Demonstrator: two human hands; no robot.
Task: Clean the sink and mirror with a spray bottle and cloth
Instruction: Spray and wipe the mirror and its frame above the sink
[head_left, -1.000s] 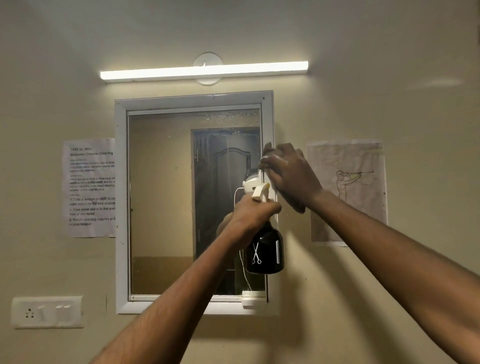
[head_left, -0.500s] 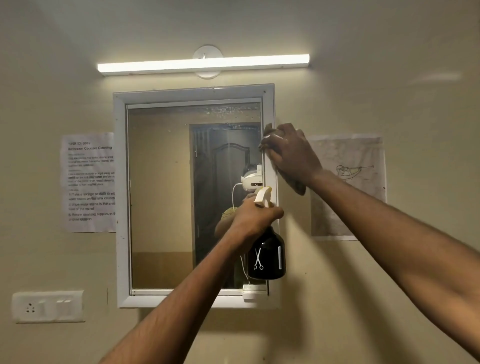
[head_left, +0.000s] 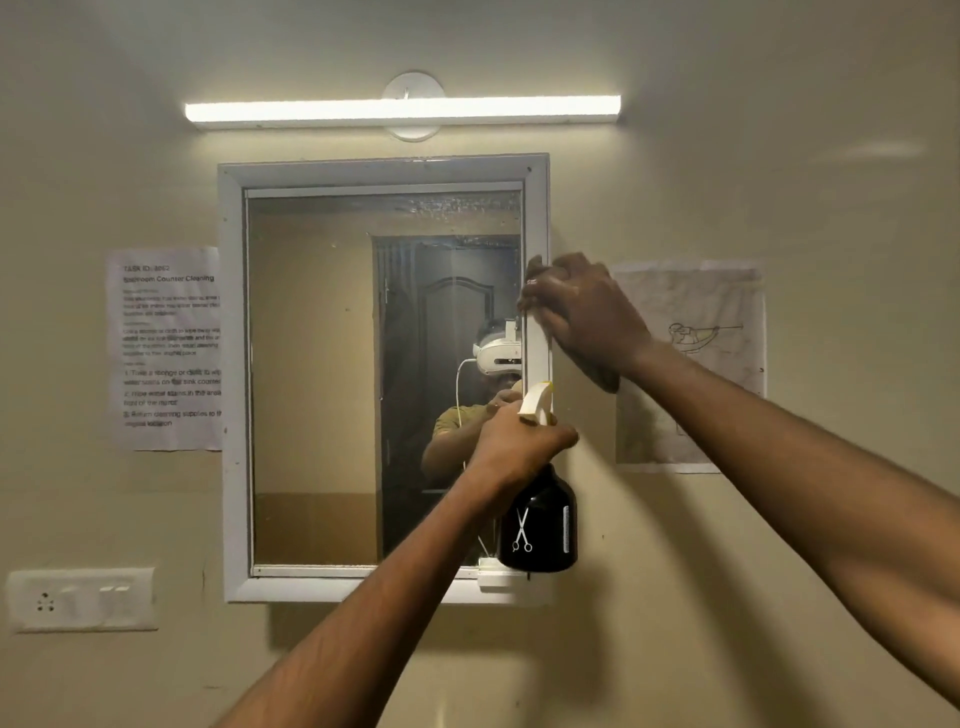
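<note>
A white-framed mirror (head_left: 322, 364) hangs on the beige wall, with streaks of spray near its top edge. My left hand (head_left: 519, 441) grips the neck of a black spray bottle (head_left: 537, 525) with a cream trigger head, held in front of the mirror's lower right corner. My right hand (head_left: 582, 312) holds a dark cloth (head_left: 602, 380) against the right side of the mirror frame. Only the cloth's lower end shows below the palm. The sink is out of view.
A tube light (head_left: 402, 111) glows above the mirror. A printed task sheet (head_left: 166, 348) is taped left of it and a paper with a drawing (head_left: 691, 364) right of it. A switch plate (head_left: 80, 597) sits at the lower left.
My right hand slid up the right side of the frame with the cloth, then a little back down. The spray bottle sank slightly. The view tilted a bit.
</note>
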